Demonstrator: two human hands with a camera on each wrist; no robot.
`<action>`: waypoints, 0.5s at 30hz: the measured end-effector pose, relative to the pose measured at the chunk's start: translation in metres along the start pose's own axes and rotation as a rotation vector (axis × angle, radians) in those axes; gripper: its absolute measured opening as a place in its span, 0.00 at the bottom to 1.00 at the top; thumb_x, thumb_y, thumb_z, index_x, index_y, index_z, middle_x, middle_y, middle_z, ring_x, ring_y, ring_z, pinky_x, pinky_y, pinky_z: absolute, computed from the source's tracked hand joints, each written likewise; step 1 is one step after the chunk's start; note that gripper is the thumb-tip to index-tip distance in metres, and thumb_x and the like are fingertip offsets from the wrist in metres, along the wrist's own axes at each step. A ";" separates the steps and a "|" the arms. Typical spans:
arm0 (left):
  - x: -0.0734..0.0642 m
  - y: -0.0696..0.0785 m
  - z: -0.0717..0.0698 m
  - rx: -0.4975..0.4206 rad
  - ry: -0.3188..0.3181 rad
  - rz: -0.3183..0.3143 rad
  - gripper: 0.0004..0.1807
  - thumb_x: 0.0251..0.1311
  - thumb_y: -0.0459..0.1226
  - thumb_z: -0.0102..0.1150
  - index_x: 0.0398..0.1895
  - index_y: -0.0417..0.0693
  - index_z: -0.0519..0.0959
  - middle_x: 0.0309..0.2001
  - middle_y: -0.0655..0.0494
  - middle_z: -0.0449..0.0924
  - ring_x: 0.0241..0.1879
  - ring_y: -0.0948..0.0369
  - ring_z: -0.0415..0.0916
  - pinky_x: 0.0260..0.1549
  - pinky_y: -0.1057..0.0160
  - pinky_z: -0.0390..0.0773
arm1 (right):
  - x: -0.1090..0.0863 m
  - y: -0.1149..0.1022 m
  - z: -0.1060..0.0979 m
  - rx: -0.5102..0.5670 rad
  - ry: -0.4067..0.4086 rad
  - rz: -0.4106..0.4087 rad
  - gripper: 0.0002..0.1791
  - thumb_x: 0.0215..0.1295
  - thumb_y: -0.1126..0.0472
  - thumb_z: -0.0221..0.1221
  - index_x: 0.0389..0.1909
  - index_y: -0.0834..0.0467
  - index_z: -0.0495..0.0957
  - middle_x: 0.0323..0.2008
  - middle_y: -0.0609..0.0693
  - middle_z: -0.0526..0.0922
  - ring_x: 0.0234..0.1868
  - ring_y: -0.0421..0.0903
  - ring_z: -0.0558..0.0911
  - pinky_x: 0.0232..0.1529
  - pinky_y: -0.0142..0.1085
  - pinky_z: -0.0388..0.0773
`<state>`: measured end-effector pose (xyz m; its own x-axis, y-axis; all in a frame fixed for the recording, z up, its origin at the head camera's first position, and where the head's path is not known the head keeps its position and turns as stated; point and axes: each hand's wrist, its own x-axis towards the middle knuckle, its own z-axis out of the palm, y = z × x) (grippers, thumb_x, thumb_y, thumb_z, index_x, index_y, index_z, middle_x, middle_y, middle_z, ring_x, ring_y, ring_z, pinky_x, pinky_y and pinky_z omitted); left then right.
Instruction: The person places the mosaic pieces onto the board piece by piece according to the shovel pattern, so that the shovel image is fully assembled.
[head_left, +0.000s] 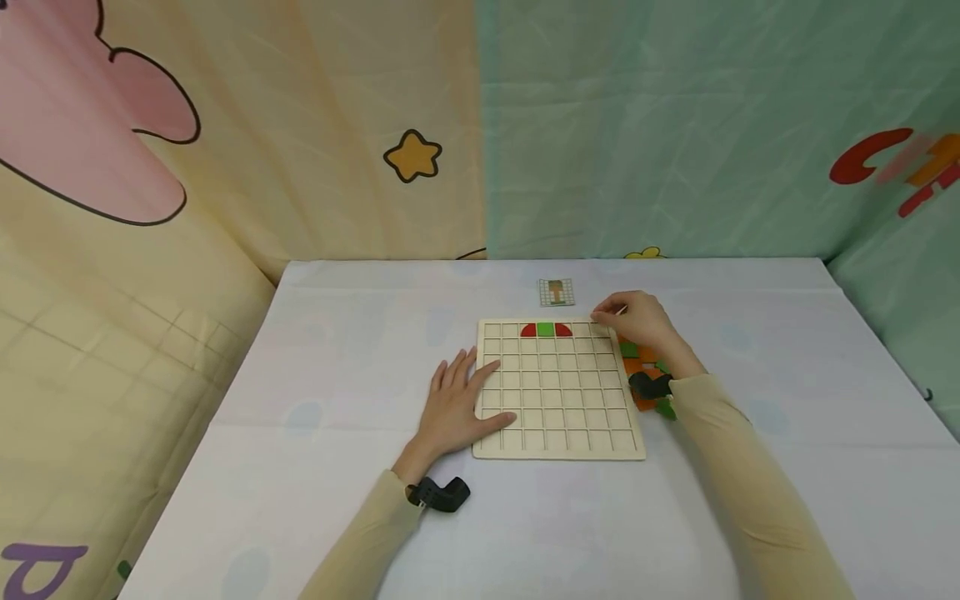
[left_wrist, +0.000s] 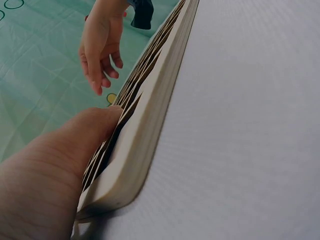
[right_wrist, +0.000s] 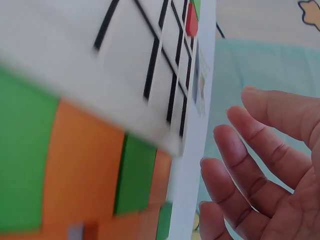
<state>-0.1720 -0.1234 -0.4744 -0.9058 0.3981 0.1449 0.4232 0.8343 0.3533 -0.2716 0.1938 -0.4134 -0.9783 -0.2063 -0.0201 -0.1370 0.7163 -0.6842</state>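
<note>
A pale wooden grid board lies on the table. Its top row carries a green square piece between two red rounded pieces. My left hand rests on the board's left side, fingers spread and thumb over the grid; in the left wrist view its thumb touches the edge. Above the board's top right corner is my right hand, fingers loosely bent. The right wrist view shows nothing between those fingers. Orange and green pieces lie along the board's right side, partly hidden by my right wrist.
A small card with a gridded picture lies behind the board. White cloth covers the table. Patterned curtains hang behind it and at both sides. Each wrist wears a black camera mount.
</note>
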 end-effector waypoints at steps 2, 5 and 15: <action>0.000 -0.001 -0.001 0.003 -0.001 -0.002 0.45 0.53 0.67 0.52 0.71 0.58 0.60 0.73 0.45 0.46 0.72 0.52 0.37 0.67 0.50 0.34 | -0.004 0.007 -0.006 0.007 0.007 0.014 0.15 0.65 0.53 0.60 0.41 0.60 0.82 0.37 0.55 0.81 0.35 0.52 0.75 0.31 0.40 0.72; 0.000 -0.001 -0.001 0.007 0.004 0.000 0.45 0.53 0.67 0.52 0.71 0.58 0.60 0.73 0.45 0.46 0.72 0.52 0.37 0.67 0.49 0.34 | -0.010 0.014 -0.014 0.017 0.000 0.055 0.15 0.66 0.54 0.59 0.44 0.62 0.81 0.41 0.57 0.79 0.36 0.53 0.75 0.33 0.41 0.73; 0.000 -0.002 0.001 0.012 0.002 0.000 0.45 0.53 0.68 0.51 0.71 0.58 0.59 0.73 0.46 0.46 0.72 0.52 0.37 0.67 0.50 0.34 | -0.016 0.032 -0.024 -0.072 -0.066 0.164 0.17 0.66 0.58 0.59 0.51 0.63 0.77 0.51 0.63 0.73 0.40 0.56 0.73 0.38 0.44 0.72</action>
<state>-0.1728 -0.1242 -0.4761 -0.9059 0.3974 0.1466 0.4234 0.8387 0.3426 -0.2638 0.2362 -0.4175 -0.9763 -0.1251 -0.1766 0.0099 0.7892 -0.6140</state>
